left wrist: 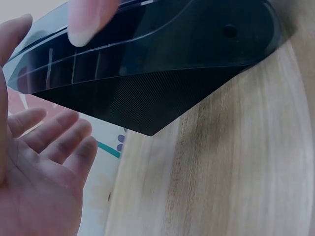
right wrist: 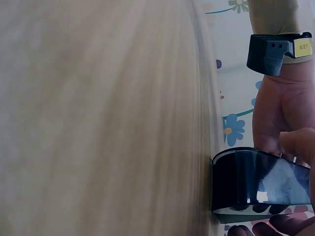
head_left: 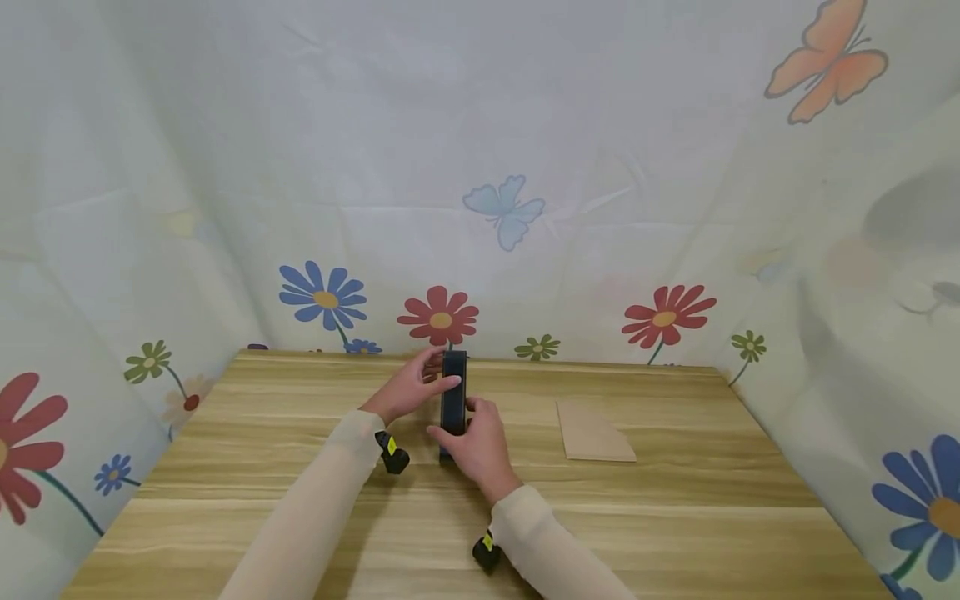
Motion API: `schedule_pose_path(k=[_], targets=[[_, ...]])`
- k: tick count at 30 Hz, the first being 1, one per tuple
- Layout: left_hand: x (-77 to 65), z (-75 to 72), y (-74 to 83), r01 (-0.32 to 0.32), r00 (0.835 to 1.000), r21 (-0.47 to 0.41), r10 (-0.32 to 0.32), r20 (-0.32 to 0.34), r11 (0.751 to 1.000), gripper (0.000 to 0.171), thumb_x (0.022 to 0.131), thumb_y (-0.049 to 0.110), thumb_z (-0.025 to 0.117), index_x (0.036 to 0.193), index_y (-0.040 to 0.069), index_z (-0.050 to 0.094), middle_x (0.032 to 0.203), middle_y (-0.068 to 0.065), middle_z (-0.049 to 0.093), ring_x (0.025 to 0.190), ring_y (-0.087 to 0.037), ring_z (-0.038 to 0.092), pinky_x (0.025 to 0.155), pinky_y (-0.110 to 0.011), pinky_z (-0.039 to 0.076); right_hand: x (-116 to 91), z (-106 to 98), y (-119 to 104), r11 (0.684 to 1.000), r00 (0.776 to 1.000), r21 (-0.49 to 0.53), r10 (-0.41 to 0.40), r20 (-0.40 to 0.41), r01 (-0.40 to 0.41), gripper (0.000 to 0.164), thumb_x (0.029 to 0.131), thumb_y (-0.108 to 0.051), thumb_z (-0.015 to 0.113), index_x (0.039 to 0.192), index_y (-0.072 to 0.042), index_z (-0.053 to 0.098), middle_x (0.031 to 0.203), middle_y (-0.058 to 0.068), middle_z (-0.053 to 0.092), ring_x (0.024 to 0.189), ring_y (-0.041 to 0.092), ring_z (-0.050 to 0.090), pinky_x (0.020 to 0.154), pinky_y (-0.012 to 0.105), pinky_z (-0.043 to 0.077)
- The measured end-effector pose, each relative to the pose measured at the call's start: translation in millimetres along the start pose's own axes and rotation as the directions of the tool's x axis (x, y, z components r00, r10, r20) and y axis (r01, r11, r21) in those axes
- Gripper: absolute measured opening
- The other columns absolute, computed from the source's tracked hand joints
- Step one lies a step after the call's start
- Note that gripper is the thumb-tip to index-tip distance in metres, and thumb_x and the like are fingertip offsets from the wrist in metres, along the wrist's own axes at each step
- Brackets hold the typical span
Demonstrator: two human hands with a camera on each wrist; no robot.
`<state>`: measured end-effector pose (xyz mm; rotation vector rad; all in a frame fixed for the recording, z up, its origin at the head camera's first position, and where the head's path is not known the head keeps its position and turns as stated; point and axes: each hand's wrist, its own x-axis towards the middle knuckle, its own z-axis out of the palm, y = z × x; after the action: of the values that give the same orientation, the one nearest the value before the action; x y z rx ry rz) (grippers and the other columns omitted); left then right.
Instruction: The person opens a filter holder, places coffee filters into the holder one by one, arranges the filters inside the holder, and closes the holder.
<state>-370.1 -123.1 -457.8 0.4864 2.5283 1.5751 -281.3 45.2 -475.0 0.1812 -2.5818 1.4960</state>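
A long, glossy black object (head_left: pixel 453 408) with a rounded end stands between both hands over the wooden table; its kind cannot be told. In the left wrist view, one face of the black object (left wrist: pixel 152 101) is finely ribbed. My right hand (head_left: pixel 480 446) grips its near part, thumb on the left side and fingers on the right. Beside the far part is my left hand (head_left: pixel 408 387), its thumb reaching across the object. The left wrist view shows that left hand (left wrist: pixel 44 172) with fingers loosely spread and apart from the object.
A flat tan piece (head_left: pixel 596 433), like cardboard with one curved edge, lies on the table (head_left: pixel 675 517) to the right. Behind and beside the table hangs a pale cloth (head_left: pixel 390 125) printed with flowers and butterflies. Each wrist wears a small black camera (head_left: pixel 392 452).
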Motion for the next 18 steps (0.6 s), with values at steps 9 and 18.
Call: schedule_pose_path(k=[9, 18], targets=[[3.0, 3.0, -1.2, -0.001, 1.0, 0.015, 0.001, 0.027, 1.0, 0.079, 0.089, 0.055, 0.074, 0.151, 0.015, 0.044, 0.143, -0.011, 0.058, 0.133, -0.031, 0.056, 0.114, -0.053, 0.043, 2.7, 2.4, -2.2, 0.999, 0.999, -0.017, 0.041, 0.014, -0.041, 0.07, 0.084, -0.032, 0.085, 0.135, 0.004, 0.053, 0.127, 0.021, 0.059, 0.111, 0.031, 0.061, 0.097, 0.049, 0.054], [8.3, 6.8, -3.8, 0.014, 0.999, 0.001, -0.014, 0.029, 1.0, 0.08, 0.087, 0.057, 0.076, 0.15, 0.019, 0.045, 0.136, -0.008, 0.061, 0.125, -0.027, 0.06, 0.112, -0.052, 0.045, 4.3, 3.7, -3.5, 0.996, 0.998, -0.068, 0.057, 0.039, -0.054, 0.07, 0.083, -0.032, 0.086, 0.133, 0.005, 0.053, 0.117, 0.018, 0.062, 0.102, 0.028, 0.062, 0.093, 0.047, 0.056]])
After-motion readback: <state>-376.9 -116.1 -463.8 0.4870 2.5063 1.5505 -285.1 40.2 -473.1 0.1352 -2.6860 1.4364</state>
